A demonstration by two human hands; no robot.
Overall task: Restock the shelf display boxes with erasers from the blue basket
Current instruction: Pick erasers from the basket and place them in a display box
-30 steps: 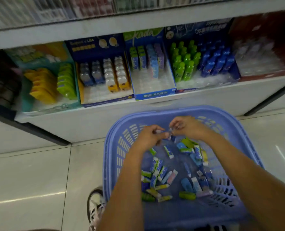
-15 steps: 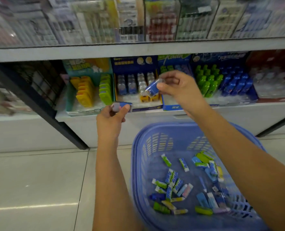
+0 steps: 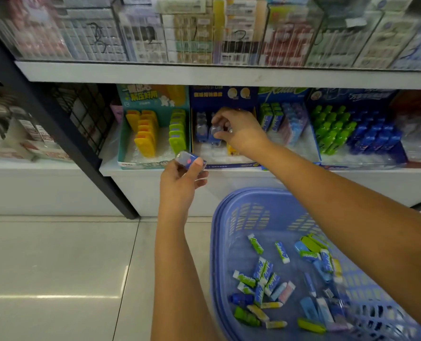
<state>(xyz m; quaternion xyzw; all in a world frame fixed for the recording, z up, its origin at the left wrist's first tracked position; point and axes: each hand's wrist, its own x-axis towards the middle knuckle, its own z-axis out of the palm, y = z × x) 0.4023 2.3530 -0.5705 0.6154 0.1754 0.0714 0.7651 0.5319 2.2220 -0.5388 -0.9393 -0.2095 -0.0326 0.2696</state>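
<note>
My right hand [image 3: 239, 130] reaches into the dark blue display box [image 3: 223, 166] on the low shelf and pinches a blue clear-capped eraser [image 3: 214, 134] among the row standing there. My left hand [image 3: 180, 178] hovers in front of the shelf edge, holding another blue clear-capped eraser [image 3: 188, 159] between thumb and fingers. The blue basket [image 3: 231, 217] sits on the floor at lower right with several loose erasers [image 3: 263, 274] in green, blue, yellow and pink wrappers.
A teal box of yellow and green erasers [image 3: 152, 134] stands left of the dark blue box. Boxes of sleeved erasers [image 3: 283, 119] and green and blue bottle-shaped items [image 3: 352, 131] stand to the right. A black shelf post [image 3: 56, 124] slants at left. Pale floor tiles [image 3: 56, 267] lie below.
Both hands rose from the basket, each with a blue eraser. My right hand has gone into the dark blue box; my left hand stays at the shelf edge.
</note>
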